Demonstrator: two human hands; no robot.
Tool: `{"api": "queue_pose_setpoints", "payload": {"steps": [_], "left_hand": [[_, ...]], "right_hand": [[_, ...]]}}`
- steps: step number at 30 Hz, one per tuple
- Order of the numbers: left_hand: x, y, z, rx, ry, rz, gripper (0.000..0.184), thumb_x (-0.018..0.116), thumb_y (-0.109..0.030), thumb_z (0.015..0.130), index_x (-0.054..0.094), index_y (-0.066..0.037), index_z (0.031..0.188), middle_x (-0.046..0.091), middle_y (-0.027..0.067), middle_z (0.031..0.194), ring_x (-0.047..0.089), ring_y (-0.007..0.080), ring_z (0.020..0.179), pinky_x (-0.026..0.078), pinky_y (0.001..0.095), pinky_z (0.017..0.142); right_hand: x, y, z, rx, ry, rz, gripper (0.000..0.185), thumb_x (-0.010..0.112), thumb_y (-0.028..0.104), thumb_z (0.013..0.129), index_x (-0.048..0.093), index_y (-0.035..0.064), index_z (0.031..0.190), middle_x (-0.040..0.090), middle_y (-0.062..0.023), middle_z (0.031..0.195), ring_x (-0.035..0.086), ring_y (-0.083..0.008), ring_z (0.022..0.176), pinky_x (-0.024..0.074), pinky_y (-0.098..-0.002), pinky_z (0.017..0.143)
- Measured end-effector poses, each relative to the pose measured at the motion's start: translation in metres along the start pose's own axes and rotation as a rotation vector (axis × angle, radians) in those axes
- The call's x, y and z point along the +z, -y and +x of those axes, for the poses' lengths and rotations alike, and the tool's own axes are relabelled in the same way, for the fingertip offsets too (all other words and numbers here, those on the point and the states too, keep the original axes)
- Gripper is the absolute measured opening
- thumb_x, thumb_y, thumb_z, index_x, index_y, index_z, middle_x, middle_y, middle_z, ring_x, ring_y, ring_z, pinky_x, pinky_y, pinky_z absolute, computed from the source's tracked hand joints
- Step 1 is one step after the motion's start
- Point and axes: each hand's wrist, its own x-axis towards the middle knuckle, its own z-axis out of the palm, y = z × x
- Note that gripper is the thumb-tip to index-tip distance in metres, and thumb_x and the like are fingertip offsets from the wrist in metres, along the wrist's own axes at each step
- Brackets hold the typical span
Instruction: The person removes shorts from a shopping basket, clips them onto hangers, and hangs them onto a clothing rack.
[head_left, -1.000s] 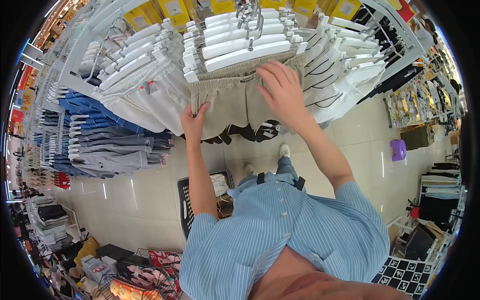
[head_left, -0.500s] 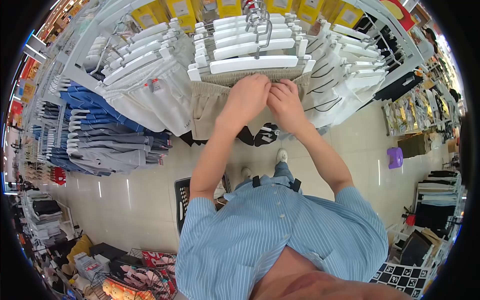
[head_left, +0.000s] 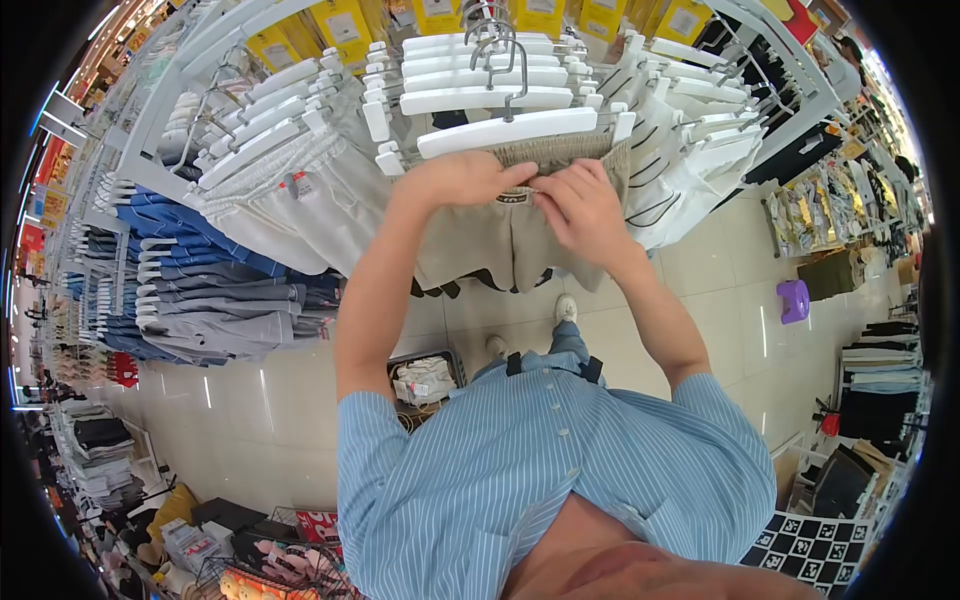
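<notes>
A pair of beige shorts [head_left: 465, 245] hangs by its elastic waistband from a white clip hanger [head_left: 508, 131] at the front of the rack. My left hand [head_left: 462, 180] lies across the left part of the waistband, its fingers gripping the top edge near the middle. My right hand [head_left: 585, 210] pinches the waistband just right of centre, fingers bent over the cloth. Between the hands, a small dark label [head_left: 513, 198] shows at the waist. Part of the waistband is hidden behind my left hand.
White shorts [head_left: 300, 205] hang at left, striped white garments [head_left: 665, 180] at right. Blue and grey clothes [head_left: 215, 300] hang further left. A dark basket [head_left: 456, 362] with white items stands on the floor by my legs. A purple stool [head_left: 793, 301] is at right.
My left hand has shifted left and turned flatter across the waistband. The label has come into sight, and the shorts' front is swung out toward me. More of the floor basket shows.
</notes>
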Motion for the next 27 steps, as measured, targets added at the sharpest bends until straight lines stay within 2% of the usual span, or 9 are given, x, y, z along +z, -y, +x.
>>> {"api": "queue_pose_setpoints", "payload": {"steps": [1, 4, 7, 10, 16, 19, 22, 25, 27], "left_hand": [[-0.004, -0.001, -0.008, -0.046, 0.028, -0.054, 0.062, 0.051, -0.058, 0.088, 0.069, 0.001, 0.088, 0.064, 0.0255, 0.077, 0.064, 0.0369, 0.078, 0.05, 0.0424, 0.072], [0.008, 0.014, -0.025, 0.265, -0.16, 0.229, 0.058, 0.058, -0.057, 0.083, 0.069, 0.0, 0.086, 0.065, 0.0236, 0.078, 0.064, 0.0376, 0.08, 0.05, 0.0434, 0.073], [0.01, 0.023, -0.026, 0.126, -0.173, 0.313, 0.048, 0.066, -0.048, 0.077, 0.068, -0.001, 0.087, 0.066, 0.0206, 0.081, 0.063, 0.0378, 0.084, 0.05, 0.0436, 0.073], [0.01, 0.03, -0.039, 0.069, -0.375, 0.242, 0.039, 0.07, -0.038, 0.073, 0.067, -0.002, 0.088, 0.067, 0.0177, 0.084, 0.063, 0.0371, 0.086, 0.049, 0.0438, 0.074], [0.016, 0.046, -0.046, 0.093, -0.537, 0.34, 0.025, 0.07, -0.025, 0.077, 0.066, -0.005, 0.09, 0.066, 0.0162, 0.082, 0.061, 0.0343, 0.085, 0.046, 0.0424, 0.079], [0.017, 0.056, -0.043, 0.133, -0.733, 0.301, 0.016, 0.069, -0.018, 0.078, 0.064, -0.005, 0.084, 0.066, 0.015, 0.087, 0.062, 0.0314, 0.092, 0.045, 0.0405, 0.08], [0.023, 0.075, -0.039, 0.315, -0.879, 0.186, 0.019, 0.07, -0.018, 0.078, 0.064, -0.006, 0.091, 0.064, 0.0113, 0.097, 0.059, 0.0296, 0.097, 0.045, 0.0394, 0.082], [0.034, 0.077, -0.045, 0.429, -1.239, 0.248, 0.029, 0.074, -0.022, 0.075, 0.064, -0.008, 0.099, 0.061, 0.0066, 0.106, 0.055, 0.027, 0.103, 0.043, 0.0402, 0.087], [0.031, 0.069, -0.046, 0.333, -1.349, 0.23, 0.036, 0.075, -0.025, 0.073, 0.064, -0.009, 0.104, 0.06, 0.005, 0.107, 0.053, 0.0273, 0.104, 0.041, 0.0417, 0.09]], "right_hand": [[-0.001, -0.003, 0.002, 0.006, -0.007, -0.003, 0.018, 0.069, 0.004, 0.075, 0.06, 0.0045, 0.091, 0.059, -0.0059, 0.079, 0.056, -0.024, 0.074, 0.0422, -0.0356, 0.075], [0.0, -0.011, 0.007, 0.024, -0.008, -0.035, 0.017, 0.07, 0.009, 0.076, 0.061, 0.0054, 0.09, 0.059, -0.0056, 0.078, 0.056, -0.0237, 0.074, 0.0419, -0.035, 0.074], [0.0, -0.014, 0.01, 0.045, 0.042, -0.049, 0.015, 0.071, 0.016, 0.077, 0.063, 0.0066, 0.087, 0.06, -0.0049, 0.078, 0.057, -0.0231, 0.075, 0.042, -0.0344, 0.073], [-0.009, -0.021, 0.018, 0.056, 0.088, -0.074, 0.015, 0.071, 0.018, 0.078, 0.065, 0.0065, 0.085, 0.061, -0.0046, 0.078, 0.058, -0.023, 0.077, 0.0419, -0.0345, 0.075], [-0.015, -0.042, 0.016, 0.105, 0.193, -0.169, 0.017, 0.071, 0.021, 0.078, 0.065, 0.0058, 0.082, 0.062, -0.0041, 0.078, 0.058, -0.0227, 0.078, 0.0419, -0.0339, 0.078], [-0.018, -0.042, 0.015, 0.07, 0.186, -0.163, 0.016, 0.069, 0.022, 0.08, 0.066, 0.0071, 0.081, 0.063, -0.0038, 0.078, 0.058, -0.0218, 0.078, 0.0421, -0.0334, 0.078], [-0.015, -0.045, 0.011, 0.03, 0.126, -0.152, 0.014, 0.067, 0.021, 0.081, 0.066, 0.0073, 0.083, 0.063, -0.004, 0.078, 0.058, -0.0215, 0.079, 0.0422, -0.0331, 0.078], [-0.015, -0.052, 0.014, 0.008, 0.105, -0.169, 0.011, 0.067, 0.017, 0.082, 0.066, 0.0068, 0.085, 0.063, -0.0043, 0.079, 0.058, -0.0217, 0.079, 0.0423, -0.0333, 0.078], [-0.014, -0.051, 0.012, 0.031, 0.116, -0.172, 0.009, 0.066, 0.015, 0.082, 0.066, 0.0065, 0.086, 0.064, -0.0043, 0.08, 0.058, -0.0217, 0.08, 0.0423, -0.0335, 0.079]]}}
